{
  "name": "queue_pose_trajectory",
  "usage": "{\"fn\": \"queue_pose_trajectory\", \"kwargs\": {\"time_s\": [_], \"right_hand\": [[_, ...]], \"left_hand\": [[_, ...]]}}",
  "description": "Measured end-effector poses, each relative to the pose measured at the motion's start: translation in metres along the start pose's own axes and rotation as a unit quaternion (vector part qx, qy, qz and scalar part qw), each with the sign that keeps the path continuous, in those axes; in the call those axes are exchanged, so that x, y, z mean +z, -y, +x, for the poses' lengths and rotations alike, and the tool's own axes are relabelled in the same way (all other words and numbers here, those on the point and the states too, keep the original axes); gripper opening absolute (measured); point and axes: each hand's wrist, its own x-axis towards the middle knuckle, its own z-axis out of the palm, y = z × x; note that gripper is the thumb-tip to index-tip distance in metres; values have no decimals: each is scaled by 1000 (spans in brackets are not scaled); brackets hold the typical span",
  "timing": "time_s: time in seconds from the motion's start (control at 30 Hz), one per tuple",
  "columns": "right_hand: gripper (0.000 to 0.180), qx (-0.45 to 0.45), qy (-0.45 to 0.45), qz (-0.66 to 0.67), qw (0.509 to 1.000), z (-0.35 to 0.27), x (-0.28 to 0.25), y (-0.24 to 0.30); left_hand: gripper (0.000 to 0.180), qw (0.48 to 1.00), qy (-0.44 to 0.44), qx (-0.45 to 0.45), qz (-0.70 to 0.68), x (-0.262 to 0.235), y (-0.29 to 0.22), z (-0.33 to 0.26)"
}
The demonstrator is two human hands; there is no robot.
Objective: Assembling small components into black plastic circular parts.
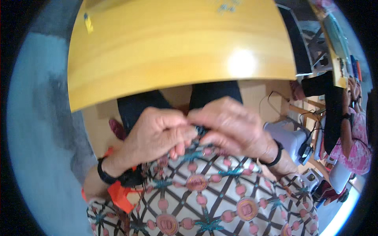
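Both hands meet in front of my lap, just short of the table's near edge. A small dark thing [201, 130], too small and blurred to name, sits between their fingertips. My left hand [157, 131] is closed, its thumb and forefinger pinching that thing from the left. From the other side, my right hand [232, 124] reaches over with fingers bent and thumb beneath, also closed on it. Most of the thing is hidden by the fingers. Each wrist wears a black band.
A yellow table [177, 51] stands ahead, bearing a small yellow item [88, 23] at far left and small bluish pieces [226, 8] at the back. A grey-white stool [285, 133] and cables are right. Further right, a person in pink [354, 137] works at another table.
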Motion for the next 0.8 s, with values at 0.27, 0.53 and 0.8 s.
{"fn": "queue_pose_trajectory", "kwargs": {"time_s": [0.27,0.53,0.8], "right_hand": [[26,-20,-23,-7,1000,13,-5,13],[29,-28,-5,-81,996,42,-57,22],[23,283,-385,104,872,-16,-199,-99]], "left_hand": [[30,997,56,56,-16,-6,-16,-1],[30,994,82,73,-19,-23,-46,11],[23,971,-139,190,46,-82,-75,54]]}}
